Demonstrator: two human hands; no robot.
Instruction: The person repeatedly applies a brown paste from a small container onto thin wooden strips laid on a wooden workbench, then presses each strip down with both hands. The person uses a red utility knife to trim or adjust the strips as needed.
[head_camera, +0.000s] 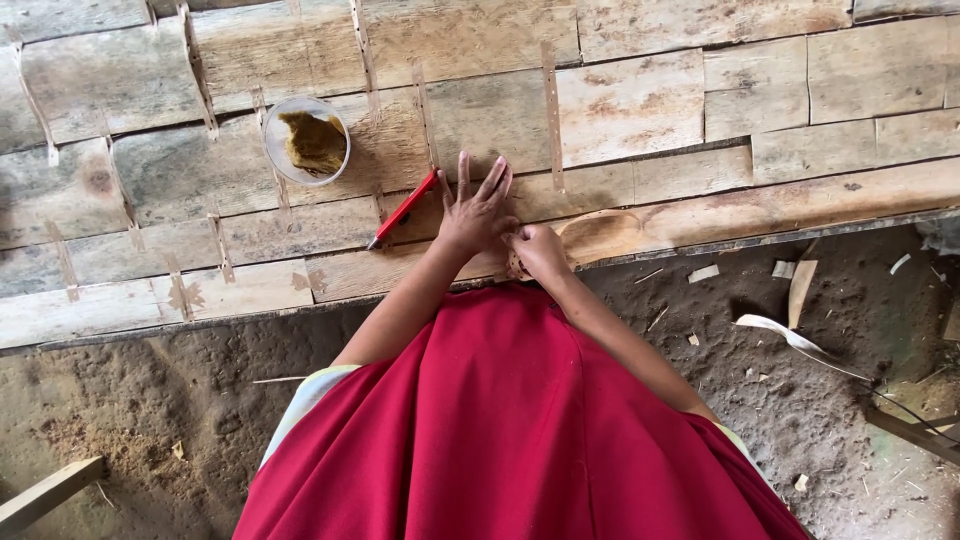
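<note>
Left hand (476, 212): flat, fingers spread, pressing the veneer sheet (620, 105), holding nothing. Right hand (538, 250): fingers curled at the sheet's near edge; whether its grip holds anything cannot be told. Red utility knife (403, 209): just left of the left hand. Glue bowl (307, 140): farther left.

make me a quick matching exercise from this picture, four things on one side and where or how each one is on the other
Things:
1. left hand
2. right hand
3. red utility knife
4. round container

States or places:
A. holds a brownish paste, up left of the hands
B. fingers curled, pressing at the wooden panel's near edge
C. lying slantwise just left of the spread hand
D. flat on the wood, fingers spread

Pairs: 1-D, 2-B, 3-C, 4-A
</note>
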